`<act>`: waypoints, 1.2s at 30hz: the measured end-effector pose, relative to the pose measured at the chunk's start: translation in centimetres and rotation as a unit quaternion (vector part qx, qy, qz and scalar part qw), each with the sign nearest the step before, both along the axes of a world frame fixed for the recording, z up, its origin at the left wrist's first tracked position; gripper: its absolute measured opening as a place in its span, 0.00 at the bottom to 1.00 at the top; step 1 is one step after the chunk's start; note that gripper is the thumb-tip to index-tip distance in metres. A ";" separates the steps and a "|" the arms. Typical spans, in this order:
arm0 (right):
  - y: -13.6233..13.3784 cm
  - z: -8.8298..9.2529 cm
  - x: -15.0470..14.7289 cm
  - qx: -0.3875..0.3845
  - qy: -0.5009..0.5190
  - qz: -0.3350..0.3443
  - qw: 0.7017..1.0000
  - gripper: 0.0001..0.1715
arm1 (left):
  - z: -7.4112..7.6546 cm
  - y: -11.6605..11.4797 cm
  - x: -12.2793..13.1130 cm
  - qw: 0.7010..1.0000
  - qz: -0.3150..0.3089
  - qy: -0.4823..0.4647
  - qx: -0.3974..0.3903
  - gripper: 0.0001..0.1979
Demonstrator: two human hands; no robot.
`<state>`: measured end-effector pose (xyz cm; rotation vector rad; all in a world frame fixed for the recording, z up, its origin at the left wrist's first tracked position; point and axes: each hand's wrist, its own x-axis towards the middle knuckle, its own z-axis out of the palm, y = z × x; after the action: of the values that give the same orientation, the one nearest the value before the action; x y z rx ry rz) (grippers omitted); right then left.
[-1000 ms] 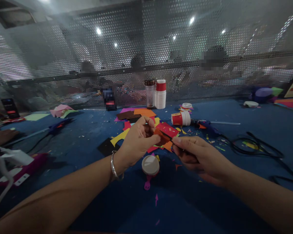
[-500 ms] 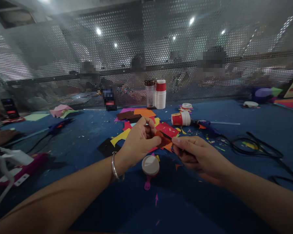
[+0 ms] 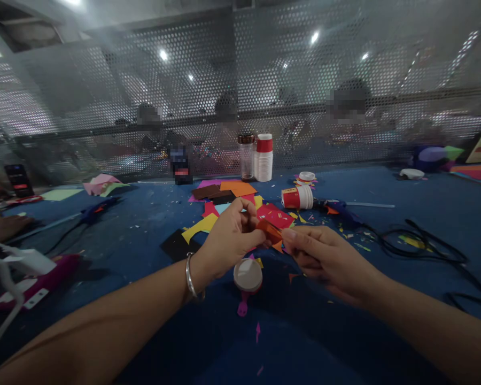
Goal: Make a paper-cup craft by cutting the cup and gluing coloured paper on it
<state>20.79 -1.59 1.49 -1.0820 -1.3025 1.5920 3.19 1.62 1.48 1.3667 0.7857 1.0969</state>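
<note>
A small piece of orange paper [image 3: 269, 230] is stretched between my two hands above the table. My left hand [image 3: 228, 235], with a silver bangle at its wrist, pinches the paper's left end between thumb and fingers. At the opposite end, the thumb and curled fingers of my right hand [image 3: 320, 250] grip it. Below them on the table sits a small round white paper-cup piece [image 3: 247, 275], a purple paper strip [image 3: 242, 307] sticking out toward me. Behind my hands lie overlapping coloured sheets, among them a red sheet [image 3: 274, 214] and a yellow sheet [image 3: 200, 226].
Red-and-white paper cups [image 3: 297, 197] lie at right beside a blue glue gun [image 3: 342, 212] with its black cable [image 3: 417, 254]. A cup stack [image 3: 263, 163] and a clear bottle [image 3: 247, 163] stand behind. At left are a power strip [image 3: 44, 286] and another person's hand [image 3: 4, 230].
The orange paper has turned between my fingers, and more of its flat face shows. Both hands keep their grip in nearly the same place. The view has tilted up slightly.
</note>
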 end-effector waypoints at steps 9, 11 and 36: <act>1.0 -0.5 0.4 0.064 -0.041 -0.109 0.991 0.31 | 0.3 0.6 -0.1 0.996 0.064 0.013 -0.056 0.13; 1.2 -0.7 0.6 0.098 -0.079 -0.105 0.987 0.30 | 0.3 0.9 -0.2 0.994 0.100 0.015 -0.048 0.12; 0.4 -0.4 0.0 0.114 -0.060 -0.037 0.991 0.21 | -0.5 -1.0 0.7 0.994 -0.073 -0.053 -0.063 0.12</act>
<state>20.82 -1.22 1.09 -1.0832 -1.4676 1.3049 3.86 0.64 0.99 1.2289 0.6557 0.9812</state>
